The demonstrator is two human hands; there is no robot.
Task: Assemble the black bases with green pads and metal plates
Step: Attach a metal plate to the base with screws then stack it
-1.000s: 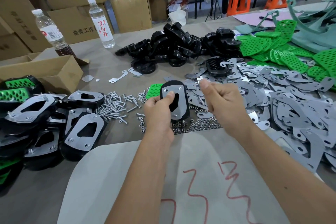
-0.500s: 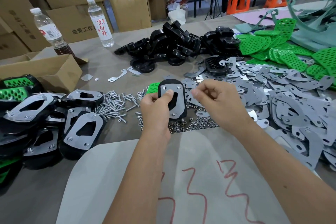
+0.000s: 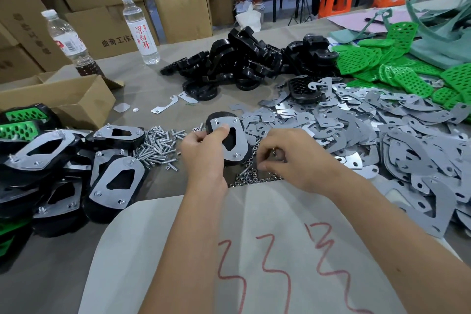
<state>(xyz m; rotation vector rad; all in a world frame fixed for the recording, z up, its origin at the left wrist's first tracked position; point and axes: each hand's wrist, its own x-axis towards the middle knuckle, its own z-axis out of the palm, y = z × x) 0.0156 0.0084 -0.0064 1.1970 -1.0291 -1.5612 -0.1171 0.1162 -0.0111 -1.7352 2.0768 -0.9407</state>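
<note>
Holding the black base (image 3: 227, 141) with its metal plate (image 3: 233, 135) just above the tabletop (image 3: 158, 89), the left hand (image 3: 204, 153) grips its rim, thumb pressing the plate. It looks stiff and light, best held by the edges. The right hand (image 3: 288, 160) curls over the loose nuts (image 3: 251, 178); I cannot tell whether it pinches one.

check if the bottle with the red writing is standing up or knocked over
Upright. The bottle with red writing stands on its base on the table, white cap at the top.
</note>
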